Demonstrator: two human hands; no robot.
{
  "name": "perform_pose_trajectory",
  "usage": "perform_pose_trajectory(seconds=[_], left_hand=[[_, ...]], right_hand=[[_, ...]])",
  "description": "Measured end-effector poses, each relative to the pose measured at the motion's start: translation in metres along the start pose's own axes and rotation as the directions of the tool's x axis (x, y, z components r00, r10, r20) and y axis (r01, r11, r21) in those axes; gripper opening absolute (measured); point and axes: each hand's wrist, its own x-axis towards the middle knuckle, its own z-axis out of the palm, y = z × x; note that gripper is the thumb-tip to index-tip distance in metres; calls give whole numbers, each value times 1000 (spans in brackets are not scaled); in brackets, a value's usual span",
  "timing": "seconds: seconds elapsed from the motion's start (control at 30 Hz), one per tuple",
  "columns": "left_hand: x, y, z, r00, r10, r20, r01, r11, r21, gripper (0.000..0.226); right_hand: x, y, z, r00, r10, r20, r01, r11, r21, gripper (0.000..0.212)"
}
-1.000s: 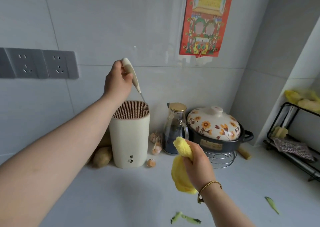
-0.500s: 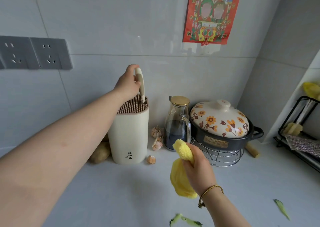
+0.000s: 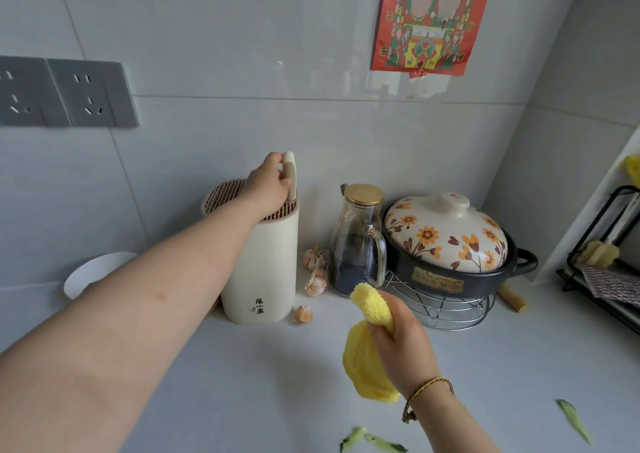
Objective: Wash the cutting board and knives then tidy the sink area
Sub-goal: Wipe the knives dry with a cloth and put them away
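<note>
A cream knife block (image 3: 260, 272) stands on the white counter against the tiled wall. A knife stands in its right rear corner, blade hidden inside, only the cream handle (image 3: 291, 175) sticking up. My left hand (image 3: 268, 184) reaches over the block's top and grips that handle. My right hand (image 3: 403, 345) hovers above the counter in front of the pot, shut on a crumpled yellow cloth (image 3: 369, 348). No cutting board or sink is in view.
Right of the block stand garlic bulbs (image 3: 315, 272), a glass jug (image 3: 360, 241) with dark liquid, and a flowered clay pot (image 3: 450, 244) on a wire stand. A black rack (image 3: 602, 272) fills the right edge. Green peel scraps (image 3: 374, 444) lie near the front. A white bowl (image 3: 93, 272) sits left.
My left hand has pushed the knife down into the block, from blade showing above it to handle only. The right hand with the cloth has barely moved.
</note>
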Motion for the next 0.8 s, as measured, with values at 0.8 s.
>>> perform_pose_trajectory(seconds=[0.8], left_hand=[[-180, 71, 47, 895, 417, 157, -275, 794, -542, 14]], right_hand=[[-129, -8, -70, 852, 271, -447, -189, 957, 220, 9]])
